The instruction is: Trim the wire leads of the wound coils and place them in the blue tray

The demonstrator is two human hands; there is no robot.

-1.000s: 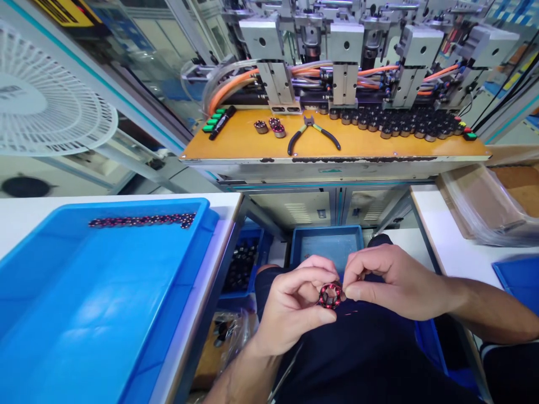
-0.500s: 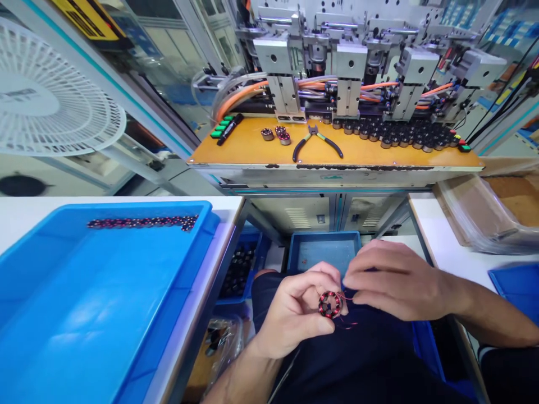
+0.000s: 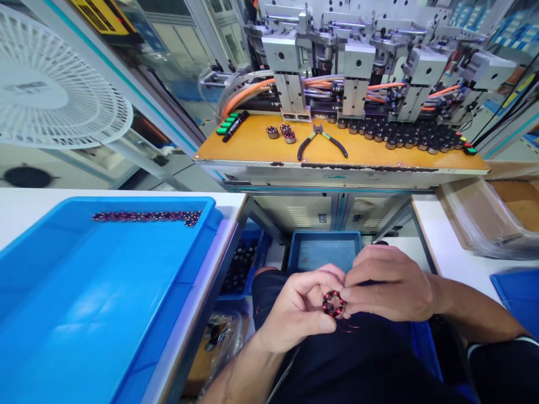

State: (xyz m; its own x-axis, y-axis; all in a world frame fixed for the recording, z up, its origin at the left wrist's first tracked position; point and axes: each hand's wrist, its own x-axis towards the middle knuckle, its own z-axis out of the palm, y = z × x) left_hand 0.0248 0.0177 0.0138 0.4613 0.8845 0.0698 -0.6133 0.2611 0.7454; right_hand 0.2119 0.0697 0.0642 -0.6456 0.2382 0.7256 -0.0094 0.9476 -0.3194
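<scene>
My left hand [image 3: 301, 308] pinches a small ring-shaped motor stator [image 3: 325, 307] between thumb and fingers, its open face turned toward me. Dark segments and red wire coils run around the ring. Thin red wire ends [image 3: 350, 326] hang loose below it, over my dark-clothed lap. My right hand [image 3: 389, 283] is closed at the stator's right edge, its thumb and fingertips pressed together on a wire there; the fingertips hide most of that wire. Both hands are close together, almost touching.
A blue tray [image 3: 185, 286] on the left table holds a row of stators [image 3: 143, 216]. Ahead, an orange bench [image 3: 248, 148] carries cutting pliers [image 3: 322, 140], a few stators [image 3: 289, 136], markers [image 3: 236, 126] and many dark parts [image 3: 404, 134] beneath a machine. A fan [image 3: 54, 84] stands left.
My right hand has moved in to the left, its fingertips now against the stator's edge; the wire stretch between them is no longer seen. The view has shifted slightly.
</scene>
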